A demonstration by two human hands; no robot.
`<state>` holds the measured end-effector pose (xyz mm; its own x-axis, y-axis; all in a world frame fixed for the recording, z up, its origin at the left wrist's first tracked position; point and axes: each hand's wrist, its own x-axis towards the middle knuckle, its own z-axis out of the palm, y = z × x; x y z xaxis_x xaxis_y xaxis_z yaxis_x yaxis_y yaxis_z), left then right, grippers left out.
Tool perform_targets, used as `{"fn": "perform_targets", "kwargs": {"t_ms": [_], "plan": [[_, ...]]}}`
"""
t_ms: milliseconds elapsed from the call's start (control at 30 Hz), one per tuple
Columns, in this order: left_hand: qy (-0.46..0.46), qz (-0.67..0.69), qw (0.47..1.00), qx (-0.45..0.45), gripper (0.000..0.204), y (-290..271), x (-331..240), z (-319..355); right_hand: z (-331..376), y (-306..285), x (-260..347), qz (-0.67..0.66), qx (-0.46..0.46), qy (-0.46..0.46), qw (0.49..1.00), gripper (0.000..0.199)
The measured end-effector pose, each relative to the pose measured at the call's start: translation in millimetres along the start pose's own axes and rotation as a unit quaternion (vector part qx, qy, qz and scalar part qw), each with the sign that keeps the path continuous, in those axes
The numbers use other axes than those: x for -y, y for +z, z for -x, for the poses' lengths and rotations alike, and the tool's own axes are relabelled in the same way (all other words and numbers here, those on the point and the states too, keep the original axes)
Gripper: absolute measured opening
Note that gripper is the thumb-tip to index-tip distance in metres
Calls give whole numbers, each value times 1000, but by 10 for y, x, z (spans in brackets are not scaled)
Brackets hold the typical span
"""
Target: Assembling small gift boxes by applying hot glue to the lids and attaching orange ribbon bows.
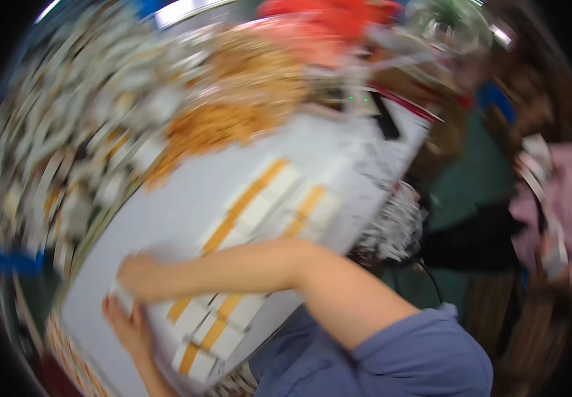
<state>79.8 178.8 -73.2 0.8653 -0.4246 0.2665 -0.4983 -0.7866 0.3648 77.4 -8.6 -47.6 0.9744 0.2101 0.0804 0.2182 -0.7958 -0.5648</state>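
My right hand [142,278] reaches across the white tabletop to its left side, its fingers curled. Just below it is my left hand [130,334], thumb and fingertips parted around a small white piece [122,295]. Both hands meet at this piece; motion blur and the fingers hide most of it. Beneath and beyond my right forearm lie rows of flat white pieces [266,205], each row crossed by an orange-yellow band. A nearer group of white pieces [216,327] with the same banding lies between my forearm and the table's near edge.
A large heap of white and grey strips [67,132] rises at the left. Orange pieces [223,126], some under clear plastic, lie at the table's far side. A black bar-shaped object [384,116] sits far right. Another person in pink [557,205] is beyond the table's right side.
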Motion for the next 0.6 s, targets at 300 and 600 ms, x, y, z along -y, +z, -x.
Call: {"fn": "perform_targets", "kwargs": {"t_ms": [300,600], "plan": [[-141,157,965,158,64,-659,-201,3,721,-398,-64,26,-130,-156,979,24],[-38,318,906,276,82,-759,293,646,1524,-492,23,-39,-127,-228,964,13]]}}
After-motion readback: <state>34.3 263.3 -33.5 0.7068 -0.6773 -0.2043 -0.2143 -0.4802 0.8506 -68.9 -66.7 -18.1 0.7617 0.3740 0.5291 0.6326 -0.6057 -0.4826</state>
